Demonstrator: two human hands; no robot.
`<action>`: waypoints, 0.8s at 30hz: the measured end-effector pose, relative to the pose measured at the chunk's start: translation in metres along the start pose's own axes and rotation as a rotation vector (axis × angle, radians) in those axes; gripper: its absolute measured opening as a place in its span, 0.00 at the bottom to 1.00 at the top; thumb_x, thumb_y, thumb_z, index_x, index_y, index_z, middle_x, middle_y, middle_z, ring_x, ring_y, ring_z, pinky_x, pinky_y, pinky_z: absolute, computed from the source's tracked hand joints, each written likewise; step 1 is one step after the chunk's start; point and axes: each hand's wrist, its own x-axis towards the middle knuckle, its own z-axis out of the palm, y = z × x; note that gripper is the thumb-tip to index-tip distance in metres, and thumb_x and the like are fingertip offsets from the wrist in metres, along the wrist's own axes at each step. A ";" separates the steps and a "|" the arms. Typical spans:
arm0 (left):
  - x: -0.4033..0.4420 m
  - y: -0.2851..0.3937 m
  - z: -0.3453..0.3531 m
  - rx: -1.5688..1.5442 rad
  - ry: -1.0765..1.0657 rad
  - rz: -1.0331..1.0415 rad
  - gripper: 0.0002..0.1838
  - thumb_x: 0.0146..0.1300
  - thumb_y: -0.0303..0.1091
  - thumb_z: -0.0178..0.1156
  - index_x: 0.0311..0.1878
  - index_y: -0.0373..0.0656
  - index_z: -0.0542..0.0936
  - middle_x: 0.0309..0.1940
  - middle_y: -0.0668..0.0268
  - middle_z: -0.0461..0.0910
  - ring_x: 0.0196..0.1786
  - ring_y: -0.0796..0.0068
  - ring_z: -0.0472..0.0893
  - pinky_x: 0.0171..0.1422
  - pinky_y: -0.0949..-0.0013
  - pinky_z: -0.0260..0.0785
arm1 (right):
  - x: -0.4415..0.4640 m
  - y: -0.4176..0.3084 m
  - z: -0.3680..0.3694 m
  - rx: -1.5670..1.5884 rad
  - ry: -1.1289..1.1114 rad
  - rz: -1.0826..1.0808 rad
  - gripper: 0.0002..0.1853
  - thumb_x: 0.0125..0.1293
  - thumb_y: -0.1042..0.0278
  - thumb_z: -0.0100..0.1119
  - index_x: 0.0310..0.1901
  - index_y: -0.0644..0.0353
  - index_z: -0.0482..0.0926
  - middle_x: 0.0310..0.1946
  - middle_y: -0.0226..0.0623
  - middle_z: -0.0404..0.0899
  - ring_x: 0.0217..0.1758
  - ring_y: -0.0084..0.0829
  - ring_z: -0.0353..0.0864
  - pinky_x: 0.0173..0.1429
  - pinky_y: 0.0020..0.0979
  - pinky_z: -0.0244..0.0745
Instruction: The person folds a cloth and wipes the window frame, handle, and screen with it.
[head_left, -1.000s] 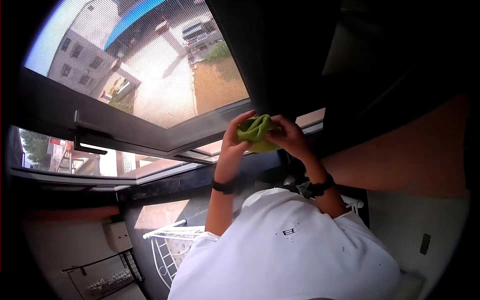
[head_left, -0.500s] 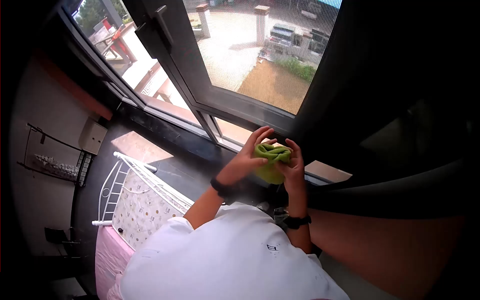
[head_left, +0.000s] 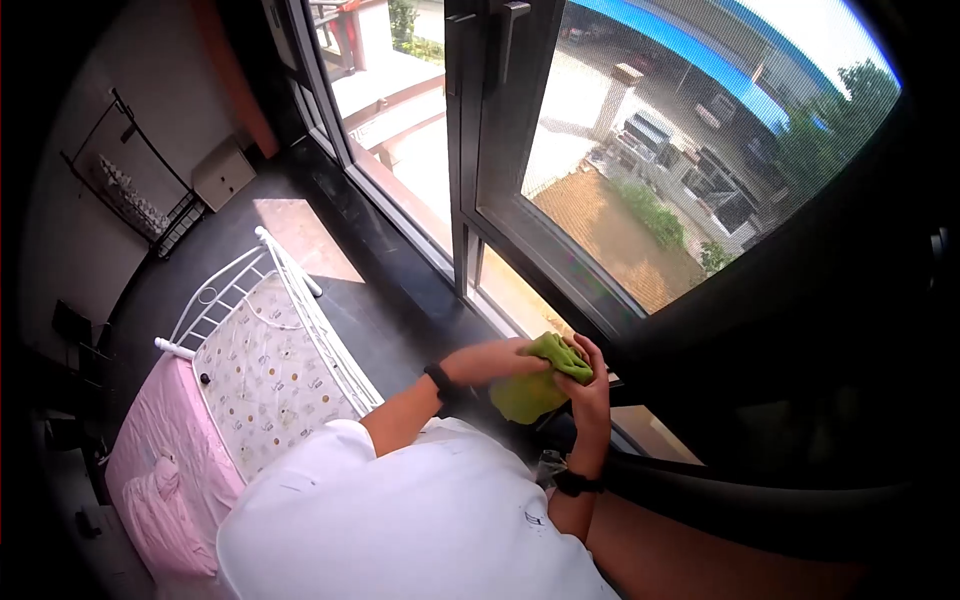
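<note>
A bunched green cloth [head_left: 530, 397] is held in front of me, its top crumpled and its lower part hanging below. My left hand [head_left: 500, 360] grips it from the left, with its fingers partly hidden by the fabric. On the other side, my right hand [head_left: 592, 388] is closed around the cloth's right edge, the fingers curled over the top. Both wrists wear black bands. Just beyond my hands is the lower frame of a dark window sash [head_left: 570, 272] with a mesh screen.
The sash has a handle [head_left: 508, 35] and stands tilted at the right. A dark sill [head_left: 390, 228] runs along the windows. To the left are a white metal bed frame [head_left: 320, 335], a patterned mattress [head_left: 265, 370] and pink bedding [head_left: 165, 510]. A rack [head_left: 135, 180] and cabinet [head_left: 223, 175] stand farther back.
My hands have moved lower and closed in on the cloth, which is now squeezed and tilted. Fingers that were spread around it are curled. The view has swung right.
</note>
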 end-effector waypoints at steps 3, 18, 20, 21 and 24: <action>-0.007 0.003 -0.016 0.000 0.018 -0.233 0.31 0.70 0.57 0.48 0.62 0.38 0.72 0.49 0.61 0.79 0.49 0.73 0.79 0.54 0.69 0.71 | 0.009 -0.007 0.011 -0.174 -0.114 0.163 0.41 0.51 0.75 0.72 0.67 0.63 0.61 0.64 0.45 0.67 0.65 0.34 0.68 0.67 0.31 0.65; -0.050 0.030 -0.162 -0.244 0.172 0.092 0.23 0.60 0.40 0.67 0.54 0.37 0.77 0.43 0.69 0.79 0.47 0.81 0.75 0.55 0.74 0.67 | 0.144 -0.039 0.116 -0.355 -0.157 -0.087 0.22 0.61 0.72 0.66 0.55 0.63 0.72 0.42 0.30 0.76 0.47 0.22 0.75 0.52 0.25 0.72; -0.056 0.057 -0.190 -0.128 0.306 0.150 0.19 0.59 0.39 0.68 0.49 0.37 0.78 0.38 0.71 0.78 0.43 0.82 0.75 0.50 0.75 0.68 | 0.165 -0.041 0.122 -0.405 -0.196 -0.098 0.25 0.61 0.72 0.66 0.59 0.62 0.68 0.43 0.31 0.76 0.48 0.24 0.75 0.51 0.27 0.72; -0.056 0.067 -0.204 -0.058 0.372 0.161 0.19 0.60 0.39 0.68 0.48 0.37 0.78 0.38 0.70 0.79 0.41 0.82 0.76 0.47 0.76 0.70 | 0.173 -0.049 0.130 -0.496 -0.209 -0.078 0.27 0.61 0.73 0.65 0.61 0.61 0.66 0.44 0.32 0.75 0.48 0.24 0.75 0.52 0.28 0.73; -0.047 0.095 -0.233 0.152 0.547 0.331 0.15 0.60 0.38 0.67 0.43 0.37 0.78 0.34 0.68 0.80 0.36 0.82 0.78 0.41 0.75 0.72 | 0.192 -0.076 0.151 -0.693 -0.254 -0.066 0.31 0.60 0.73 0.65 0.64 0.60 0.63 0.46 0.33 0.75 0.49 0.25 0.75 0.52 0.29 0.73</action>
